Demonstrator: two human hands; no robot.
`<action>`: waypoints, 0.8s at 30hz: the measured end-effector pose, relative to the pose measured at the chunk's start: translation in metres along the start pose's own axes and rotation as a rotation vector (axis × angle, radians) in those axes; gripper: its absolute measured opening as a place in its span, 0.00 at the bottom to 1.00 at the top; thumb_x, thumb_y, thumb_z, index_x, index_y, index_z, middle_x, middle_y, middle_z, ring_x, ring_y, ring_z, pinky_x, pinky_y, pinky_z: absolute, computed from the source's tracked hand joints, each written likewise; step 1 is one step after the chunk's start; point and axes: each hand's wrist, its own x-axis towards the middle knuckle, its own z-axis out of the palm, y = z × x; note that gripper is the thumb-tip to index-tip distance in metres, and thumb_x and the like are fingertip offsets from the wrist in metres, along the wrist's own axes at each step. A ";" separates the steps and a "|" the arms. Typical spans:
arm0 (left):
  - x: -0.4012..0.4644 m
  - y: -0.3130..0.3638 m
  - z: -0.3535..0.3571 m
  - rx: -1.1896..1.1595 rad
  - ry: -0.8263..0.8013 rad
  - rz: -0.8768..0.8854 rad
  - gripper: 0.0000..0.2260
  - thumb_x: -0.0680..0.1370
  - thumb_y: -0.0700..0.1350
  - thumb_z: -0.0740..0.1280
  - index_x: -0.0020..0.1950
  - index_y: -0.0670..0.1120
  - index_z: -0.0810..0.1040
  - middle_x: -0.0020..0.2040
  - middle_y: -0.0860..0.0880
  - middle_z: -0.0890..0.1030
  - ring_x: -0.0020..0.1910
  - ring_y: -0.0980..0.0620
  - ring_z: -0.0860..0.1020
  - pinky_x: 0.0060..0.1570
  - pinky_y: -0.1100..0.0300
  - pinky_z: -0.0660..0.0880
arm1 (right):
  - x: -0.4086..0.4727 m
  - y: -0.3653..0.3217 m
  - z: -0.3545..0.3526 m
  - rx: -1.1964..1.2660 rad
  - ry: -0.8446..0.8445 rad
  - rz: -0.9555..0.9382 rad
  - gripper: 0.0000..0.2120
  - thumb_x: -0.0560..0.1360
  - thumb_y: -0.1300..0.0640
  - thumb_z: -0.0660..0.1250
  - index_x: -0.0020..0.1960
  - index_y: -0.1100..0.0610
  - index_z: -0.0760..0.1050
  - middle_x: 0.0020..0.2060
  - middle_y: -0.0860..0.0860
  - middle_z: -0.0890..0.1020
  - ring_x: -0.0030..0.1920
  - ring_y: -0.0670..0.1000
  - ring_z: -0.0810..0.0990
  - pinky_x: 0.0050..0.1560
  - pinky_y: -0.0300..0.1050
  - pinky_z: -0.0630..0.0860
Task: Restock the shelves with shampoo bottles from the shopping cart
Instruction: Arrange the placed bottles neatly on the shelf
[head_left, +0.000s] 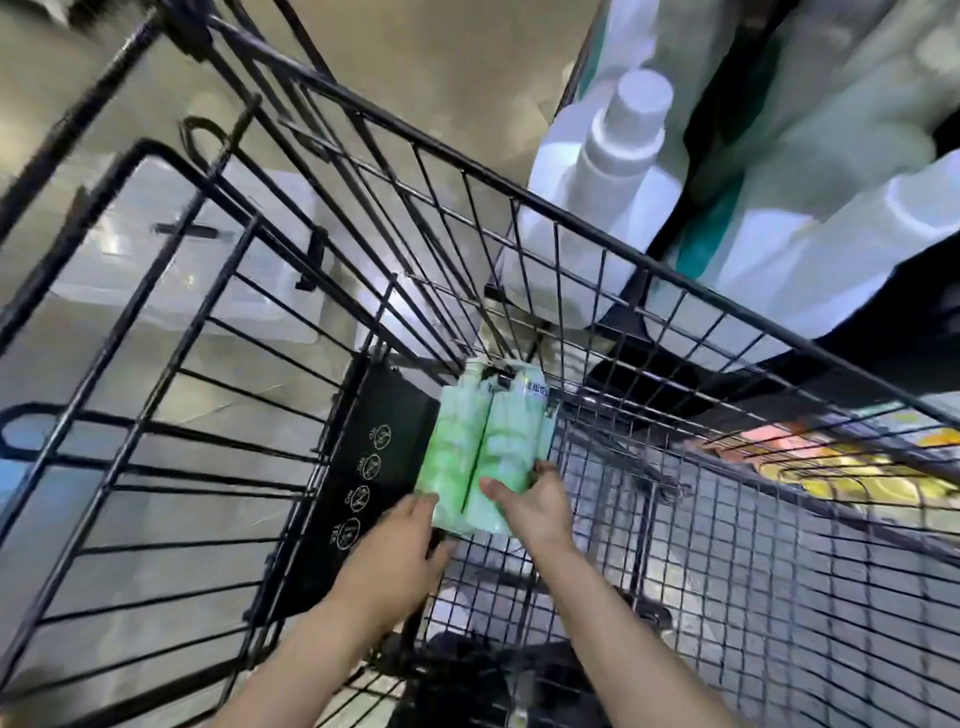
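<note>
Two pale green shampoo bottles lie side by side inside the black wire shopping cart (613, 244), caps pointing away from me. My left hand (400, 551) grips the base of the left bottle (452, 457). The right bottle (511, 452) is held by my right hand (535, 504), thumb on its top face and fingers round its right side. Both bottles are slightly lifted off the cart's mesh floor; how far is unclear. White shampoo bottles (618, 150) stand on the shelf at upper right, blurred.
A black child-seat flap (363, 467) with printed round symbols stands left of the bottles. The cart's wire walls rise on the left and far side. Dark shelf edges (883, 322) and colourful packages (852, 467) lie beyond the cart's right wall. Beige floor shows beyond.
</note>
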 end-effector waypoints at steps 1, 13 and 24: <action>0.000 0.001 -0.001 -0.048 0.013 -0.013 0.25 0.80 0.51 0.59 0.75 0.44 0.60 0.72 0.46 0.66 0.70 0.48 0.66 0.67 0.60 0.62 | -0.002 0.003 -0.003 0.034 -0.014 0.007 0.27 0.64 0.49 0.79 0.55 0.52 0.68 0.50 0.48 0.83 0.47 0.51 0.82 0.53 0.50 0.79; 0.009 0.026 -0.037 -1.087 0.014 -0.276 0.15 0.72 0.49 0.72 0.57 0.45 0.78 0.49 0.46 0.84 0.46 0.49 0.84 0.48 0.51 0.80 | -0.077 0.010 -0.030 0.092 -0.407 -0.185 0.31 0.63 0.47 0.78 0.63 0.49 0.71 0.57 0.44 0.78 0.56 0.46 0.78 0.50 0.34 0.77; -0.034 0.005 -0.051 -1.089 0.119 -0.303 0.17 0.67 0.50 0.76 0.53 0.48 0.80 0.41 0.53 0.86 0.38 0.54 0.84 0.33 0.65 0.78 | 0.026 -0.032 0.036 0.166 -0.294 0.064 0.34 0.73 0.42 0.68 0.71 0.59 0.63 0.62 0.54 0.75 0.61 0.55 0.75 0.62 0.51 0.74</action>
